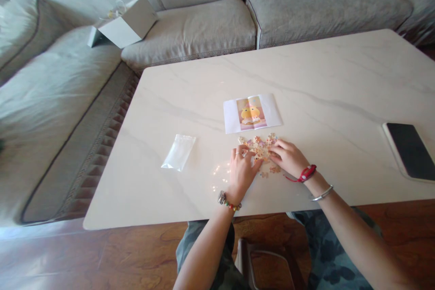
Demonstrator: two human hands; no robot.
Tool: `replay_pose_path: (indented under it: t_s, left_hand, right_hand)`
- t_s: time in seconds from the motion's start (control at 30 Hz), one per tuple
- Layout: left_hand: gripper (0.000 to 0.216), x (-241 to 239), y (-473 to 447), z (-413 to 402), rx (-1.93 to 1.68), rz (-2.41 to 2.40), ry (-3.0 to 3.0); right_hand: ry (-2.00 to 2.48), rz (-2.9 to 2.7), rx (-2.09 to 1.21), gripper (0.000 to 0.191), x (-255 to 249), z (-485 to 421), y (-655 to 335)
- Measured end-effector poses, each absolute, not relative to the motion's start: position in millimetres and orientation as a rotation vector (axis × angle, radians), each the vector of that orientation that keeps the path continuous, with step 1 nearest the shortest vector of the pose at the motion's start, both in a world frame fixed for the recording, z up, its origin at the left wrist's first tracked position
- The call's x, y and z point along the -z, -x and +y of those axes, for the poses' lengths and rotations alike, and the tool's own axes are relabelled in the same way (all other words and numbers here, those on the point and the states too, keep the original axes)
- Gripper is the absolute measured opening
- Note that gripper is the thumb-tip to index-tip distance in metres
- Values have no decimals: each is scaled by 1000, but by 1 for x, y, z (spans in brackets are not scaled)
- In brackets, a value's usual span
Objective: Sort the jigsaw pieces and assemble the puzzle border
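Note:
A loose heap of small jigsaw puzzle pieces (258, 144) lies on the white table, mostly pale orange and cream. My left hand (243, 170) rests at the left side of the heap, fingers apart and curved over the pieces. From the right, my right hand (288, 157) reaches in with its fingertips among the pieces; its fingers are bent, and whether one piece is between them is hidden. Just beyond the heap lies a creased paper sheet with a printed picture (252, 113) of two yellow figures. Left of my hands is a clear plastic bag (179, 152), lying flat.
The marble-patterned table (326, 86) has its near edge just in front of my legs. A dark-screened phone or tablet (409, 150) lies at the right. Behind stands a grey sofa (207, 27) with a white box (131, 22) on it. A stool (268, 249) shows below.

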State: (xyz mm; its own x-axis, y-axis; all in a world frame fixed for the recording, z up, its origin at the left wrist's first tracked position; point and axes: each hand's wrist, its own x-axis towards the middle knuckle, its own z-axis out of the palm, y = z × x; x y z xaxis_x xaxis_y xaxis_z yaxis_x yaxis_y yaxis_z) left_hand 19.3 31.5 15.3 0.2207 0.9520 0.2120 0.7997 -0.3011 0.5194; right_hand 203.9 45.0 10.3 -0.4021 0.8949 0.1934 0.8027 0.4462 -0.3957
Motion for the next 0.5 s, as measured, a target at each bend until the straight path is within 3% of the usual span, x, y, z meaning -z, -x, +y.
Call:
replay_pose_path:
  t_s: [0.5]
  left_hand:
    - [21, -9, -35, 27, -677, 1784, -2151]
  right_hand:
    - [1649, -2224, -162, 13, -10, 46, -196]
